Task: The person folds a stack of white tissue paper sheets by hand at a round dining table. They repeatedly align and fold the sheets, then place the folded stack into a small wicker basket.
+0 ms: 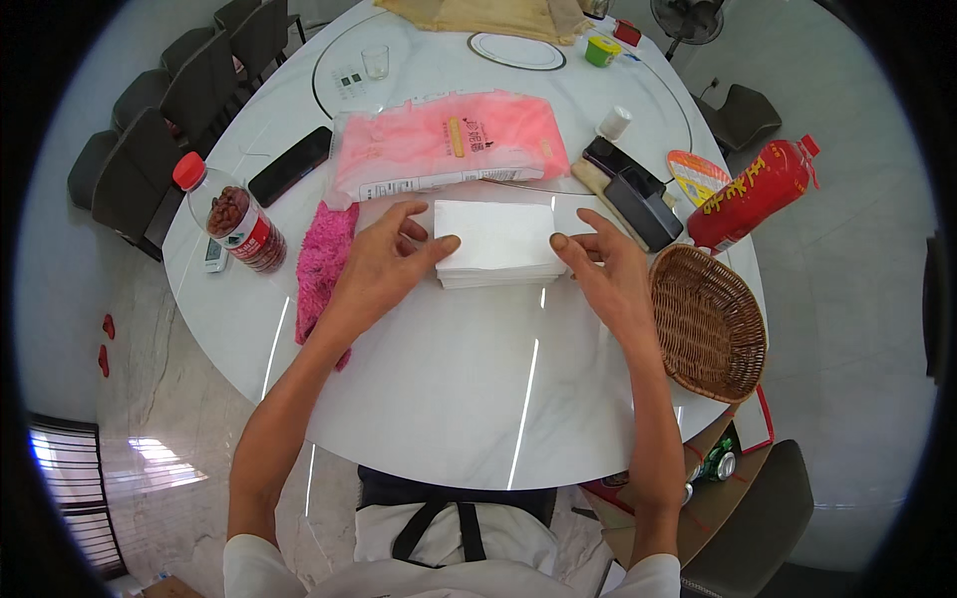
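A neat stack of white folded paper tissues (495,238) lies on the white marbled round table (448,389) in front of me. At its left side is my left hand (392,261), fingers apart, the thumb tip at the stack's edge. My right hand (602,265) is at the right side, its thumb by the stack's edge and its fingers loosely curled. Neither hand is closed around the stack. Just behind it lies a pink plastic package (448,146) bearing writing. A fluffy pink cloth (325,273) lies beside my left forearm.
A bottle of reddish nuts (247,224) and a black phone (290,166) are at the left. At the right are a wicker basket (706,325), a red bottle (751,194) and a black case (643,205). An open cardboard box (729,493) holding cans stands below the table's right edge.
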Motion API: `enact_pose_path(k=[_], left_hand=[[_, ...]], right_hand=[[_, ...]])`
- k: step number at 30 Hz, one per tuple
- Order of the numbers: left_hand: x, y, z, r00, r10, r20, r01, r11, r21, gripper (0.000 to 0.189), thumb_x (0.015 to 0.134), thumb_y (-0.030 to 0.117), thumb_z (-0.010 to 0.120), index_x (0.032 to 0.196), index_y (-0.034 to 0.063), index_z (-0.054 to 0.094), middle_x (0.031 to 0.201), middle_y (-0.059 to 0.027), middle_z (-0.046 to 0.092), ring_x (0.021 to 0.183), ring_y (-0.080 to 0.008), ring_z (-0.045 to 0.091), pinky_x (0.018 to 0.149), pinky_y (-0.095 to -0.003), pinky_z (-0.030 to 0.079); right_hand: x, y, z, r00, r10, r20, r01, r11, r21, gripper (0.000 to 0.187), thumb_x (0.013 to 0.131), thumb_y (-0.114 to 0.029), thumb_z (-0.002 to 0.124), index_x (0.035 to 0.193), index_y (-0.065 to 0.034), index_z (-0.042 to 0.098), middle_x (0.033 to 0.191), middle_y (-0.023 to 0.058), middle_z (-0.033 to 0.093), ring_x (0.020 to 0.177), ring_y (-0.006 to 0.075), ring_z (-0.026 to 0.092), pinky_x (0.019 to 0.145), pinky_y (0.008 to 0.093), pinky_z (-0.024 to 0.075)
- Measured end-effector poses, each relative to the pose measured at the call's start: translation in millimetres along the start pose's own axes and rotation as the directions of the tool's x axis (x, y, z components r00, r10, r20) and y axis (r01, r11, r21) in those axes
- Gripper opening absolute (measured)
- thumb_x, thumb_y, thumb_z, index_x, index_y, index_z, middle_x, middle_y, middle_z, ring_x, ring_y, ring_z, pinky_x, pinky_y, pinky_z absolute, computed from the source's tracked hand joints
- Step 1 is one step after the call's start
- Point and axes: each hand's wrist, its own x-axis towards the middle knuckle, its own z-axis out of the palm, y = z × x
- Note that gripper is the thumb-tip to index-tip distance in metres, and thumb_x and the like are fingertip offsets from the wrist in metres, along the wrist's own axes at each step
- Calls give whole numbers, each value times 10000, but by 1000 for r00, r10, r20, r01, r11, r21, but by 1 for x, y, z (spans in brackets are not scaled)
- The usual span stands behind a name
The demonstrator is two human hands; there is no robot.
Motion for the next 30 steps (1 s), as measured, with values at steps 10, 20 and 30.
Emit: enact_pose_path(k=[10,20,30], left_hand=[[-2,30,6,996,-59,64,46,982,184,699,945,390,846,1380,-115,633,953,-151,727,842,-194,663,759,-350,540],[17,-8,16,997,-65,39,66,998,-18,766,879,308,902,1452,-115,620,1006,-127,738,857,-188,688,725,-344,546],[1,4,12,992,-93,84,107,977,-184,932,849,181,934,1588,-120,453,1168,-121,699,1053,-177,677,896,-295,543]], right_hand=[[21,5,12,989,115,93,-106,990,-95,970,911,-591,820,1307,272,623,821,264,746,754,302,767,681,391,604],[22,14,5,958,212,192,-218,976,12,572,850,-518,895,812,37,761,671,69,659,570,142,594,527,297,443],[13,21,5,973,153,174,-194,948,252,561,779,-296,993,1114,81,748,883,119,752,740,168,686,669,287,538]])
